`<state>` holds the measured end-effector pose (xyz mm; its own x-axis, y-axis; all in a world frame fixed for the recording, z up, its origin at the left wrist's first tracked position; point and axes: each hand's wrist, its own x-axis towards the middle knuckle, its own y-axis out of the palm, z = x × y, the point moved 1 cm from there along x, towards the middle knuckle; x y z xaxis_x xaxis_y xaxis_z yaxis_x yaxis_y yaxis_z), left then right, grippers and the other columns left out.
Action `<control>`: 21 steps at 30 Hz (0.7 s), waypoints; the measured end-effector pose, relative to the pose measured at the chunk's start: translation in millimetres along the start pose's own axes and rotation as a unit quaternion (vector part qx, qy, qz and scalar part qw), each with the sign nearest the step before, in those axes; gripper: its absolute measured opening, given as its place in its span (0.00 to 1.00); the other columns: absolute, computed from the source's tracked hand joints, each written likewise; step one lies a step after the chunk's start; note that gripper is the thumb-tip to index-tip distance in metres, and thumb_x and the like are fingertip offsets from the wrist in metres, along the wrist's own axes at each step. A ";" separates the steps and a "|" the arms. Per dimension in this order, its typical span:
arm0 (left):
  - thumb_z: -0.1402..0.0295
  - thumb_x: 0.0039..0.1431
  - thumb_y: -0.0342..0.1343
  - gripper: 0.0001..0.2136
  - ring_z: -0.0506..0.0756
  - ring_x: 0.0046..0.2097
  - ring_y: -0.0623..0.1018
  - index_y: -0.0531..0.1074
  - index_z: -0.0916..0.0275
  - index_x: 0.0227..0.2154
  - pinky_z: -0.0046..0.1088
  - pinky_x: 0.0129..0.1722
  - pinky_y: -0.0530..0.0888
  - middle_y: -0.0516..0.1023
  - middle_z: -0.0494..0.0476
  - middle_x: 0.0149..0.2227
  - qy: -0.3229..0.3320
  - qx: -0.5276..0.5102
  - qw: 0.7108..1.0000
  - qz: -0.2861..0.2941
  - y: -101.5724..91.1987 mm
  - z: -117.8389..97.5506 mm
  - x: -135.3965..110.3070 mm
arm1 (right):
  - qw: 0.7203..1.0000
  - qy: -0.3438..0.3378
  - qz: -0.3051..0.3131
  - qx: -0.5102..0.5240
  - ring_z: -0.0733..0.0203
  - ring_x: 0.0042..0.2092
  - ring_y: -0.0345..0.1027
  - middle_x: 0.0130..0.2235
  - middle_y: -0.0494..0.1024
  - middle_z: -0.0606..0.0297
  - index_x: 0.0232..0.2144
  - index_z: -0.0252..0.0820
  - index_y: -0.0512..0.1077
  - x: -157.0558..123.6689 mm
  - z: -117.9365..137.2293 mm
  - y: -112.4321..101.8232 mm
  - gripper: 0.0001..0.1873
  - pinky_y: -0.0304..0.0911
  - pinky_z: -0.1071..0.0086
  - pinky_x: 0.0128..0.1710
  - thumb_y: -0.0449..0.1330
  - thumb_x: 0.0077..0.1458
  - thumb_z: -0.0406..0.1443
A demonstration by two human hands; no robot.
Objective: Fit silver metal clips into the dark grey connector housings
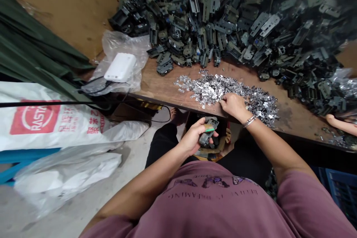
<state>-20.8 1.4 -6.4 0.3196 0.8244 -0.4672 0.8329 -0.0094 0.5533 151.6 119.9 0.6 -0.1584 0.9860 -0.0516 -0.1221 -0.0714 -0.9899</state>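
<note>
My left hand [191,139] is closed around a dark grey slotted part [208,137], above my lap and in front of the table edge. A tan and green strip [209,128] lies by the thumb; I cannot tell whether it is worn or held. At the near edge of a heap of small shiny metal pieces [213,88], my right hand [233,104] has its fingers pinched together and pointing down. Whether a piece sits between those fingertips is hidden. The metal pieces lie spread on the brown wooden table [158,87].
A large heap of dark grey parts [206,18] covers the table's back. At left, a white box [120,67] with a cable rests on clear plastic. Sacks [72,130] stand lower left. Another person's hand [341,123] is at far right, above a blue crate [341,186].
</note>
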 end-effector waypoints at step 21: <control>0.65 0.46 0.62 0.12 0.51 0.23 0.75 0.65 0.63 0.31 0.22 0.13 0.69 0.77 0.54 0.29 -0.004 0.011 0.998 -0.059 2.1 7.9 -0.3 | 0.998 -0.048 -0.009 -0.028 0.54 0.42 0.72 0.40 0.79 0.53 0.39 0.38 0.76 -33.7 -29.9 1.2 0.13 0.60 0.67 0.40 0.52 0.62 0.35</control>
<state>-15.5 -3.3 -10.5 0.2234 0.8155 -0.5340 0.8743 0.0746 0.4797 186.1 91.1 -2.9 -0.2495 0.9681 -0.0235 -0.0707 -0.0424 -0.9966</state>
